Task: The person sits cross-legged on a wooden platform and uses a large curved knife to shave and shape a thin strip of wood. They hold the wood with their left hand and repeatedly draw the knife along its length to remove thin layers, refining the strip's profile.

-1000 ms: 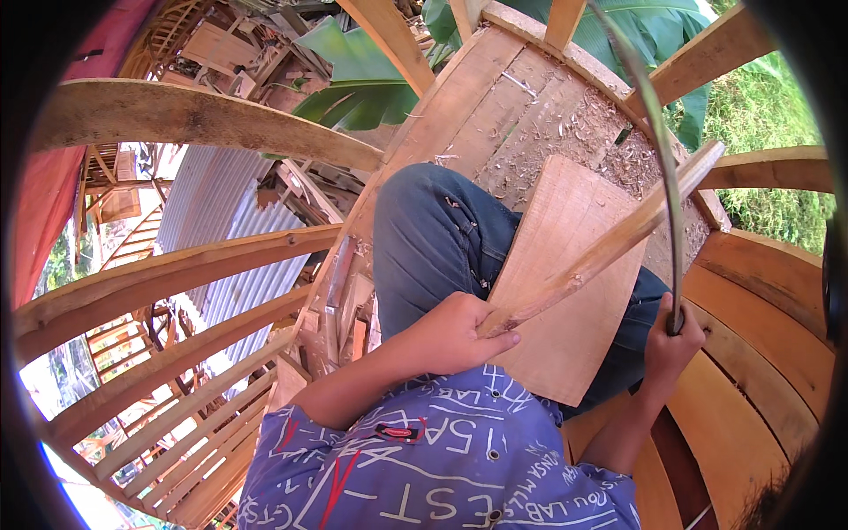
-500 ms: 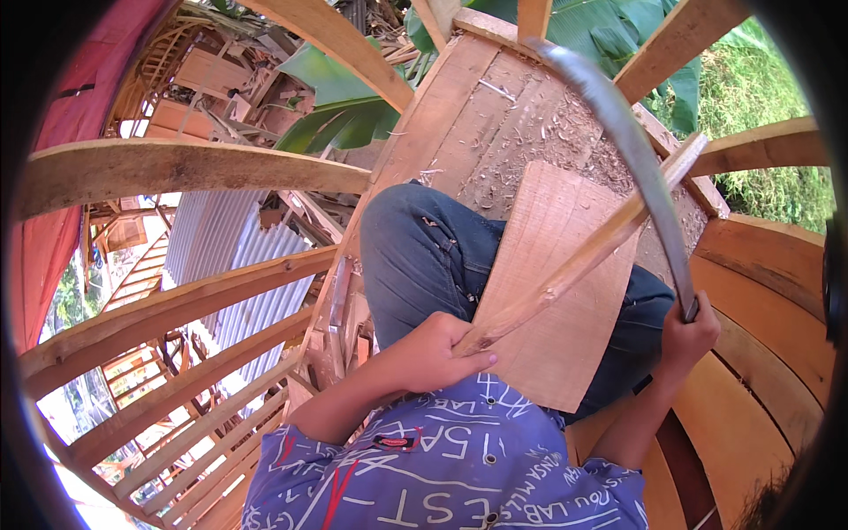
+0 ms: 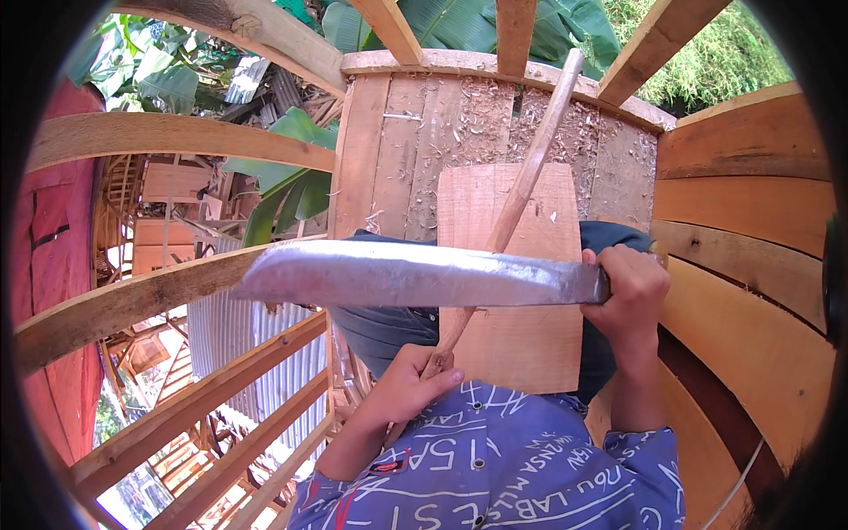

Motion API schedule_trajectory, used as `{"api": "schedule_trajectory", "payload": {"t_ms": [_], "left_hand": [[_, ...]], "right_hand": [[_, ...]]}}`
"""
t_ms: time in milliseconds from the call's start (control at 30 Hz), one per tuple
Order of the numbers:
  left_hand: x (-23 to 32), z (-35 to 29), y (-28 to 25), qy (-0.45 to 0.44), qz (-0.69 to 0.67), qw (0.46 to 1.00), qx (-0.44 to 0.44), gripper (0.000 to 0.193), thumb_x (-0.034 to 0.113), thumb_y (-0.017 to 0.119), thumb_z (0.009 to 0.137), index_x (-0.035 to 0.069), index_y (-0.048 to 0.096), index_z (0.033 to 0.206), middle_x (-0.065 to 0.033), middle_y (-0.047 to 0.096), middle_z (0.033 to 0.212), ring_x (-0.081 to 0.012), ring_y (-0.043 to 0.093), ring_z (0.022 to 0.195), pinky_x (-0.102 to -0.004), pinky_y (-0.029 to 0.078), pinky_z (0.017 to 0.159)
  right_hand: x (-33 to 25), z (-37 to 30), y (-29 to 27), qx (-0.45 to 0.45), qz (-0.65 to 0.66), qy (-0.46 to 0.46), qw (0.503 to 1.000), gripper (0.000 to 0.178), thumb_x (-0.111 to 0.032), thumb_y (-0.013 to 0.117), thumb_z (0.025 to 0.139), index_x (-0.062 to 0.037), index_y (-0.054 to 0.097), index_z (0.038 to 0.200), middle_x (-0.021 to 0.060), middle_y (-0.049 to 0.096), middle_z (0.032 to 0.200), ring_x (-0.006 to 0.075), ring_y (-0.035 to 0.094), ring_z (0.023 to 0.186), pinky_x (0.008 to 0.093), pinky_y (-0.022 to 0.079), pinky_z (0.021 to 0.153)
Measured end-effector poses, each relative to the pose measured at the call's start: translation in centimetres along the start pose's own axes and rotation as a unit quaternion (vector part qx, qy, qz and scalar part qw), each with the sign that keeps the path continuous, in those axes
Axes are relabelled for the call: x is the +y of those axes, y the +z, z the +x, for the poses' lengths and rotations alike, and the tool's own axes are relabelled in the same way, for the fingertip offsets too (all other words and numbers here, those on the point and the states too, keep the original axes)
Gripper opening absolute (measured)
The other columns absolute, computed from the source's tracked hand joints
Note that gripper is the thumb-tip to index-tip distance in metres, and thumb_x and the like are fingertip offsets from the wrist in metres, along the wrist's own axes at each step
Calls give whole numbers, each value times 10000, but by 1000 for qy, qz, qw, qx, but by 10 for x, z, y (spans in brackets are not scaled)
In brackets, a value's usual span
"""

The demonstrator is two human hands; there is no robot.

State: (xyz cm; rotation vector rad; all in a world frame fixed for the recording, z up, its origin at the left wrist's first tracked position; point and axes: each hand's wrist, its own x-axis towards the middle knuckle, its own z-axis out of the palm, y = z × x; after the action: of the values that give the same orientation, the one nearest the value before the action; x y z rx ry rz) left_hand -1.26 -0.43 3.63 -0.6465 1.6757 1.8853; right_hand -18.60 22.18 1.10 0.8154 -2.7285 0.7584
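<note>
My right hand (image 3: 632, 287) is closed on the handle of a machete (image 3: 415, 276). Its broad grey blade lies crosswise to the left, passing over a long wooden stick (image 3: 527, 177). The lower end of that stick is gripped in my left hand (image 3: 417, 382), close to my shirt, while its far end slants up and to the right. Beneath both is a flat wooden board (image 3: 521, 349) resting across my lap. Whether the blade touches the stick cannot be told. The machete's handle is mostly hidden by my fingers.
Wood shavings (image 3: 477, 119) are scattered over the plank floor (image 3: 362, 177) ahead. Slatted wooden rails (image 3: 203, 146) stand on the left, and a plank wall (image 3: 742, 194) closes the right side. Banana leaves (image 3: 296, 190) and corrugated metal sheeting (image 3: 283, 353) lie beyond the rails.
The machete has swung down from pointing up and away to lying crosswise toward the left. The stick has turned steeper, and my view has shifted round.
</note>
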Motion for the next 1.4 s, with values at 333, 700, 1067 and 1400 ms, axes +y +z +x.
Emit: {"api": "schedule_trajectory", "payload": {"t_ms": [333,700,1067,1400], "left_hand": [[-9,-19,-12,-7,-51,999,-10,355,234,642,853,63,459,602,53,409,526,-41,355,520,-254,277,469],[-5,-35,-2,46,174,979,93,286,188,670,805,11,509,648,6,437,518,-71,391,527,-272,317,485],[-46,-59,-21,9,19,997,76,293,204,657,832,23,522,646,23,446,526,-59,394,537,-272,323,484],[7,-41,9,73,277,941,179,207,175,665,801,-17,604,753,-118,563,561,-194,554,515,-317,403,502]], "right_hand": [[11,-10,-16,21,49,94,994,102,-90,646,679,-37,558,685,140,529,606,337,557,564,393,409,499],[2,-11,-13,50,-13,0,999,265,-121,655,728,-65,443,579,97,443,534,302,474,482,388,344,470],[34,-14,-27,92,-73,121,986,109,-80,626,712,-28,534,687,168,522,617,378,539,591,413,406,522],[-31,-21,-15,3,-7,0,1000,159,-103,652,693,-49,511,643,140,508,597,355,518,543,415,380,488]]}}
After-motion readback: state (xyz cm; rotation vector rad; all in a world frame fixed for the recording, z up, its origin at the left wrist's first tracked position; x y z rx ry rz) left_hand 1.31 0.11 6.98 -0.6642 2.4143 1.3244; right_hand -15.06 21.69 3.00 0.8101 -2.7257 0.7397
